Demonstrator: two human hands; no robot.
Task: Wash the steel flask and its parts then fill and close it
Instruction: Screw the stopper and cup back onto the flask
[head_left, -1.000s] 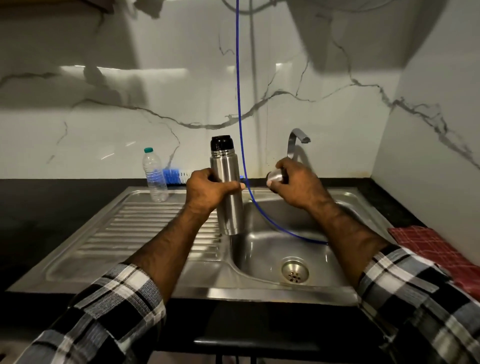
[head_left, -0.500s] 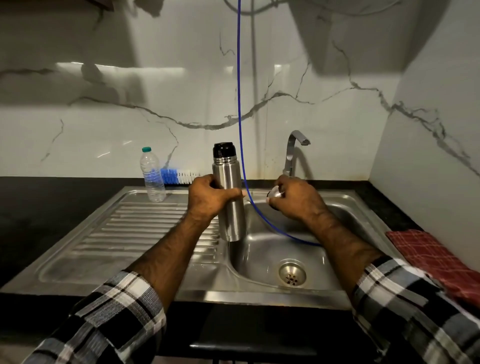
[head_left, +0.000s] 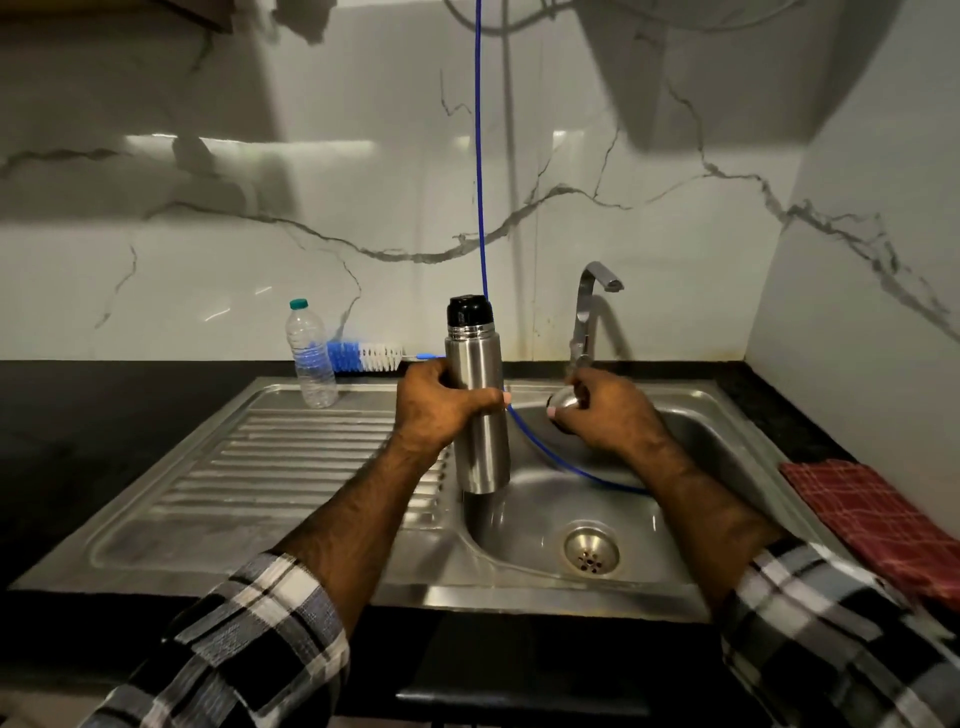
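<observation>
Your left hand (head_left: 434, 410) grips the steel flask (head_left: 478, 410) upright over the basin edge. Your right hand (head_left: 605, 413) holds its steel cap (head_left: 562, 401) just right of it, under the tap (head_left: 589, 312).

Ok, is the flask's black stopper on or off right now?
On. The black stopper sits on the neck of the upright flask, which the left hand grips; the right hand holds the steel cup.

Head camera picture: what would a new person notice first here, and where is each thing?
First the steel flask, upright above the sink's left basin edge, gripped by the left hand, its black stopper on top. To its right, the right hand holds a small steel part below the tap. A blue cord hangs down the marble wall into the basin.
</observation>
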